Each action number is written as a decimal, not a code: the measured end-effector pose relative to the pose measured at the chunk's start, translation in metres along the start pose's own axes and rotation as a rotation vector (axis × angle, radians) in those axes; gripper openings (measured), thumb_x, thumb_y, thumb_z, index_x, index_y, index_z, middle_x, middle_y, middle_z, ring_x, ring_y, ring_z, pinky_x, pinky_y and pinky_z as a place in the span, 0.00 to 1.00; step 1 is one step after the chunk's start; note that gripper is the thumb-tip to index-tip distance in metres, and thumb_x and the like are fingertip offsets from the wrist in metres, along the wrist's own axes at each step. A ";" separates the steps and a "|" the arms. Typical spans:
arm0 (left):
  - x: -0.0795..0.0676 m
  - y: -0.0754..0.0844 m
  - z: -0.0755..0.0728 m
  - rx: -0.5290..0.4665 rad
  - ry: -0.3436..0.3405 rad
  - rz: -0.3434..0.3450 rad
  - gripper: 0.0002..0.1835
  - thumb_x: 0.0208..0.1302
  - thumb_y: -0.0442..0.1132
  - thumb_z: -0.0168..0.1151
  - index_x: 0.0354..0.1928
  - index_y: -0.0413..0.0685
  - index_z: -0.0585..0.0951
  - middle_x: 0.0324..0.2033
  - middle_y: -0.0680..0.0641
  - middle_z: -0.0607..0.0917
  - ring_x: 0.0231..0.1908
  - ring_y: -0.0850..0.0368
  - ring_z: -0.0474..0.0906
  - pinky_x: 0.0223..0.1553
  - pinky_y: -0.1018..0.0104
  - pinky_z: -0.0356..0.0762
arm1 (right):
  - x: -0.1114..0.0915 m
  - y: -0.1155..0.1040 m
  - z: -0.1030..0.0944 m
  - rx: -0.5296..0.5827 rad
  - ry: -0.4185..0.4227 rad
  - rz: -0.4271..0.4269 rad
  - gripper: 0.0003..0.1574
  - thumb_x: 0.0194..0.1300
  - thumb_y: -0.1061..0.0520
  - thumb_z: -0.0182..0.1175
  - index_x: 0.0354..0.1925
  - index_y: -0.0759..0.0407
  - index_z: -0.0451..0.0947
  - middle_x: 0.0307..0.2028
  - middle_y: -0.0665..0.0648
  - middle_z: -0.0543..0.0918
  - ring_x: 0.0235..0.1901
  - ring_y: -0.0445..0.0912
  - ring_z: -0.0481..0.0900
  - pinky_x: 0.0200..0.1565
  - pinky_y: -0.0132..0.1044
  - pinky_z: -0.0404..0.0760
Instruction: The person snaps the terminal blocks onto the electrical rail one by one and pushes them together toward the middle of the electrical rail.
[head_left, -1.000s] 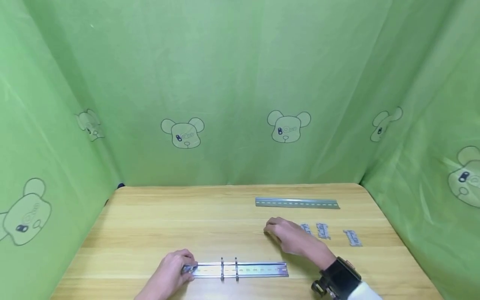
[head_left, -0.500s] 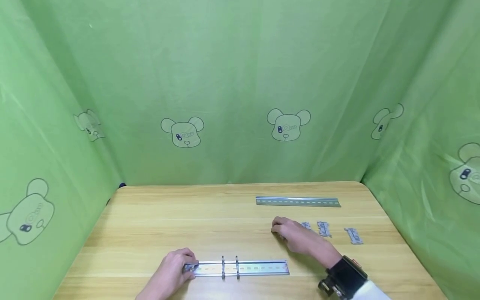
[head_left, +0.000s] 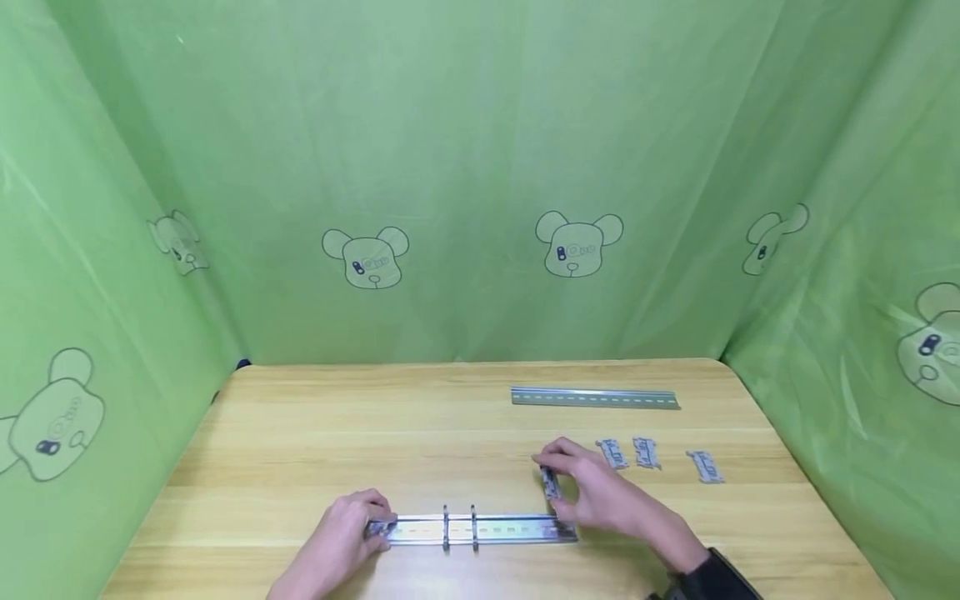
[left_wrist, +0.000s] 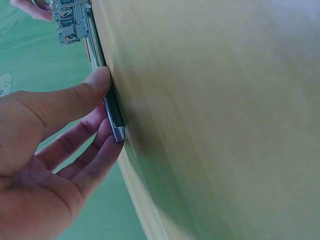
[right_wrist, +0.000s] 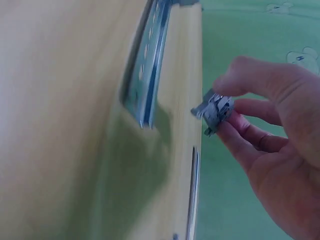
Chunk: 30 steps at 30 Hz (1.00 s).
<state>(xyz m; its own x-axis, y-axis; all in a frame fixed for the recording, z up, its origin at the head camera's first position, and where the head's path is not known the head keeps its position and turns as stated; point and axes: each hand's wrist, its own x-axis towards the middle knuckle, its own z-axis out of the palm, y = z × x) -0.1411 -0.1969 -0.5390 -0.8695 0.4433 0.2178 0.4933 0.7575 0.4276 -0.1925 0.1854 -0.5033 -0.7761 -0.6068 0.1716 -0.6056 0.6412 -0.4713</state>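
In the head view a slotted metal DIN rail [head_left: 517,527] lies across the front of the wooden table. My left hand [head_left: 341,533] grips its left end; the left wrist view shows the thumb [left_wrist: 97,80] on one edge and fingers on the other. Two thin grey terminal blocks [head_left: 474,529] stand across the rail near its middle, a small gap apart. Between thumb and fingers, my right hand [head_left: 600,492] pinches a grey terminal block [head_left: 551,483] near the rail's right end. That block [right_wrist: 217,110] is apart from the rail in the right wrist view.
Farther back on the table lies a second DIN rail [head_left: 592,398]. Three loose terminal blocks lie flat to the right: a left one [head_left: 612,454], a middle one [head_left: 646,452] and a right one [head_left: 705,467]. A green curtain [head_left: 465,167] surrounds the table.
My right hand has come nearer to the rail's right end and turned, so the pinched terminal block now shows. The left hand stays on the rail.
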 end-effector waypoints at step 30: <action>0.000 -0.002 0.001 -0.006 0.006 0.012 0.13 0.40 0.32 0.78 0.33 0.42 0.88 0.35 0.49 0.87 0.36 0.53 0.84 0.40 0.62 0.89 | -0.022 -0.016 0.047 0.539 0.043 0.025 0.32 0.45 0.71 0.70 0.53 0.68 0.76 0.50 0.63 0.81 0.52 0.55 0.80 0.54 0.40 0.82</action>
<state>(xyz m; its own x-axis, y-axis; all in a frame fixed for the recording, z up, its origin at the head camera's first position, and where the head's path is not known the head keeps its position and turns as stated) -0.1421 -0.1981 -0.5412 -0.8639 0.4489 0.2283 0.5032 0.7495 0.4302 -0.1573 0.1664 -0.5396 -0.8023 -0.5678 0.1844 -0.4196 0.3167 -0.8506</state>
